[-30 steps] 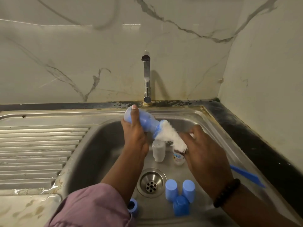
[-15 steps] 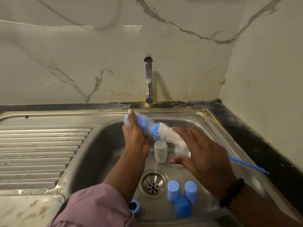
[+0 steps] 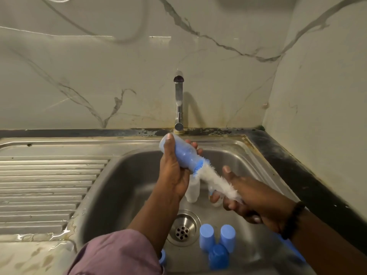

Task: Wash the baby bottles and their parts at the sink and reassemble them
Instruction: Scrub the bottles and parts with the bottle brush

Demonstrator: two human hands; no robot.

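Observation:
Over the steel sink (image 3: 127,175), my left hand (image 3: 172,173) grips a blue baby bottle (image 3: 183,155), tilted with its mouth down to the right. A white bottle brush (image 3: 218,184) sticks out of that mouth. My right hand (image 3: 256,201) holds the brush by its blue handle (image 3: 292,249), which runs under my wrist. Behind my hands a clear bottle (image 3: 192,192) stands on the sink floor; another small part (image 3: 215,201) beside it is mostly hidden. Three blue caps (image 3: 216,245) stand near the drain (image 3: 182,231). A blue ring (image 3: 162,257) peeks out beside my left sleeve.
The tap (image 3: 178,102) rises at the back of the basin, no water visible. A ribbed draining board (image 3: 49,191) lies to the left, wet at its front. A dark counter edge (image 3: 297,171) and a marble wall close off the right side.
My right hand has drawn the brush farther out of the bottle, toward the lower right. My left hand has tilted the bottle more steeply.

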